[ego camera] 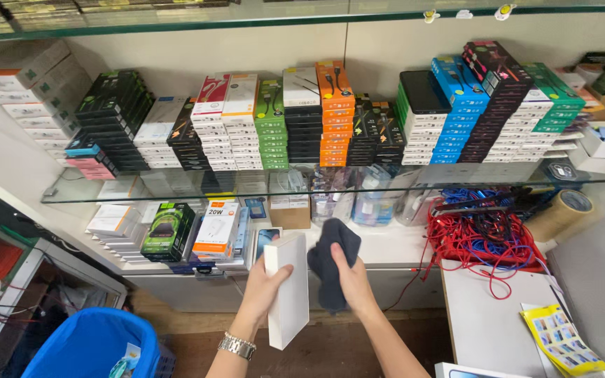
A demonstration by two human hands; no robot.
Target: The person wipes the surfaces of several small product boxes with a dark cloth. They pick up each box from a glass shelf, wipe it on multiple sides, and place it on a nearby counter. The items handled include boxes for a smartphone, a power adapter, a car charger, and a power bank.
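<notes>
At the lower centre of the frame, the left hand (264,283), a metal watch (237,345) on its wrist, is closed around the long edge of a plain white box (288,290), holding it upright and slightly tilted. Just to its right, the right hand (351,280) is closed on a bunched dark grey cloth (330,262), which sits close against the box's side; whether it touches cannot be told. To wipe well, it seems best to keep the box braced firmly, press the cloth flat to one face and turn the box rather than shift the grip. Behind the hands runs a white counter (393,248) with small packaged goods; a tangle of red cable (481,241) lies at right, and a blue bin (89,346) stands at lower left.
</notes>
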